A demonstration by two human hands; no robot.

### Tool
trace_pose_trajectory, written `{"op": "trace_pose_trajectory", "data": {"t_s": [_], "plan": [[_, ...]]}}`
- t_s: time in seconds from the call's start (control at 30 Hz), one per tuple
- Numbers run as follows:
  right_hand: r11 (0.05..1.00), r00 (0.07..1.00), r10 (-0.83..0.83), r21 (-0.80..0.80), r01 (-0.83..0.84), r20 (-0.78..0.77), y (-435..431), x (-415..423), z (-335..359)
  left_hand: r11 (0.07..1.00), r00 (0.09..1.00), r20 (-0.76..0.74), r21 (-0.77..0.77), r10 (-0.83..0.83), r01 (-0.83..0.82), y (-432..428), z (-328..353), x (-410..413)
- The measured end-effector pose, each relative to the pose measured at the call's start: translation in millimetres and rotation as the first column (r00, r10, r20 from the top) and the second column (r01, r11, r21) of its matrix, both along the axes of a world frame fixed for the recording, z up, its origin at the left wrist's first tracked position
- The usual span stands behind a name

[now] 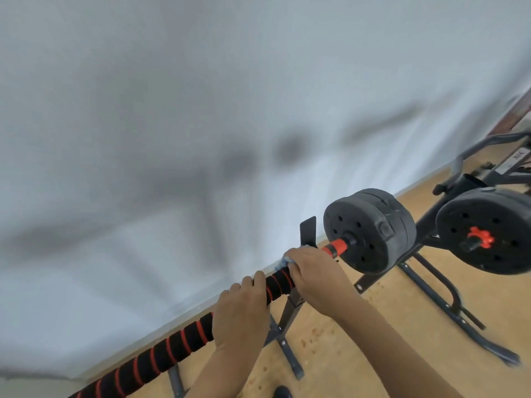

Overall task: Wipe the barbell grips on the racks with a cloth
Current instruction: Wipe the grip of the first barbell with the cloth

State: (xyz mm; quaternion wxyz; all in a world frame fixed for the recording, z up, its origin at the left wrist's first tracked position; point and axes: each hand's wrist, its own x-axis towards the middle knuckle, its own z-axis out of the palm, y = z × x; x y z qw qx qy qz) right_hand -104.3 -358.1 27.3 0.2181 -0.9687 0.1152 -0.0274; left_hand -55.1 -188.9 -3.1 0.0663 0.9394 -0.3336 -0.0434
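A barbell with a black foam grip striped in red (161,354) runs from the lower left up to black weight plates (370,231) at the right. It lies in the hook of a dark metal rack (309,229). My left hand (241,308) grips the foam grip from above. Just to its right, my right hand (313,274) is wrapped round the bar with a light blue cloth (283,261) under the fingers. Only an edge of the cloth shows. A red collar (334,247) sits between my right hand and the plates.
A white wall (201,110) stands close behind the bar. The rack's legs (287,349) spread over the wooden floor (359,354). At the right a second barbell's black plates (485,228) with a red collar rest on another dark frame (448,300).
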Motion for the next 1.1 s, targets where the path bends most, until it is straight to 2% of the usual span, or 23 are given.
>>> {"op": "trace_pose_trajectory", "data": {"t_s": [0.07, 0.17, 0.23, 0.33, 0.43, 0.5, 0.67, 0.8, 0.87, 0.93, 1.03, 1.1], "plan": [[0.997, 0.989, 0.059, -0.042, -0.066, -0.135, -3.2, 8.3, 12.5, 1.0, 1.0, 0.002, -0.007, 0.001, -0.001, 0.5, -0.6, -0.3], [0.96, 0.958, 0.116, -0.219, -0.176, -0.262, -5.1, 26.0, 12.7, 1.0, 1.0, 0.002, 0.021, 0.005, -0.005, 1.3, 2.1, 4.5], [0.957, 0.945, 0.077, -0.244, -0.16, -0.317, -3.0, 33.1, 12.8, 0.999, 1.0, 0.0, 0.048, -0.007, 0.007, 3.2, 4.4, 7.0], [0.939, 0.968, 0.077, -0.309, -0.151, -0.237, 6.0, 21.0, 9.4, 0.998, 0.999, -0.025, 0.053, -0.024, 0.025, 4.7, 9.4, 8.4], [0.987, 0.995, -0.001, -0.158, -0.015, -0.099, 17.5, -6.0, 5.3, 0.998, 0.999, -0.039, 0.052, -0.037, 0.039, 3.9, 9.5, 6.7], [0.99, 0.988, -0.111, -0.1, 0.101, -0.106, 23.3, -20.8, 5.7, 0.997, 0.998, -0.048, 0.059, -0.047, 0.05, 3.5, 10.9, 4.5], [0.97, 0.97, -0.226, -0.114, 0.215, -0.095, 43.9, -44.6, 14.6, 0.995, 0.996, -0.028, 0.057, -0.082, 0.083, 5.6, 13.3, 2.7], [0.888, 0.903, -0.427, 0.162, 0.429, -0.051, 51.4, -54.7, 7.6, 0.998, 0.998, -0.035, 0.021, -0.055, 0.056, 7.5, 12.4, 5.7], [0.778, 0.86, -0.506, 0.4, 0.485, -0.058, 51.5, -54.8, 2.3, 1.0, 0.999, -0.04, -0.001, -0.027, 0.027, 6.4, 13.9, 7.2], [0.657, 0.823, -0.566, 0.572, 0.491, -0.056, 53.1, -55.8, -4.0, 1.0, 0.998, -0.061, -0.01, -0.007, 0.007, 5.4, 12.9, 7.1], [0.537, 0.768, -0.637, 0.673, 0.509, -0.073, 62.6, -57.3, -11.3, 1.0, 0.998, -0.058, -0.014, 0.009, -0.009, 6.2, 12.2, 6.6], [0.404, 0.719, -0.69, 0.777, 0.483, -0.088, 66.2, -57.4, -12.3, 1.0, 0.998, -0.056, -0.017, 0.005, -0.005, 6.3, 11.6, 6.5]]}}
